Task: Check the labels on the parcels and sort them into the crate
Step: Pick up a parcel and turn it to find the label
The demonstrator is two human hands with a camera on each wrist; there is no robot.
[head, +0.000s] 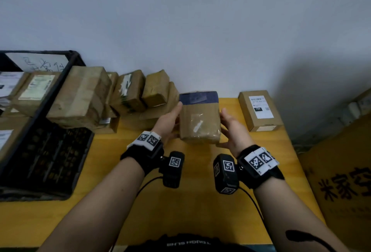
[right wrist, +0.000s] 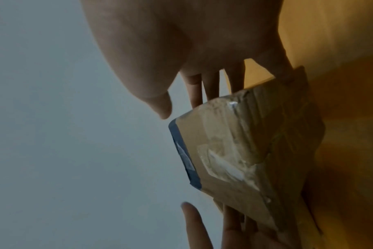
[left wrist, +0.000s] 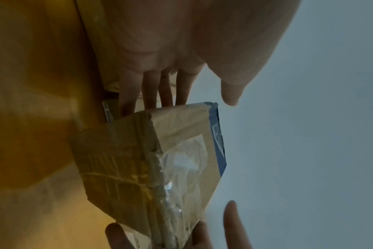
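Note:
I hold a brown taped parcel (head: 199, 121) with a blue-taped far end just above the yellow table (head: 190, 211), tilted towards me. My left hand (head: 170, 119) is at its left side and my right hand (head: 230, 129) at its right. In the left wrist view the left hand (left wrist: 160, 50) reaches straight fingers behind the parcel (left wrist: 181, 151), thumb just off its corner. The right wrist view shows the right hand (right wrist: 202, 42) doing the same on the parcel (right wrist: 234, 151). No label shows on the face turned to me. The black crate (head: 50, 161) stands at the left.
Labelled parcels (head: 34, 89) lie inside the crate. A pile of brown parcels (head: 128, 89) sits against the wall between the crate and my hands. A small labelled box (head: 260, 109) lies at the right. A large printed carton (head: 341, 181) stands beyond the table's right edge.

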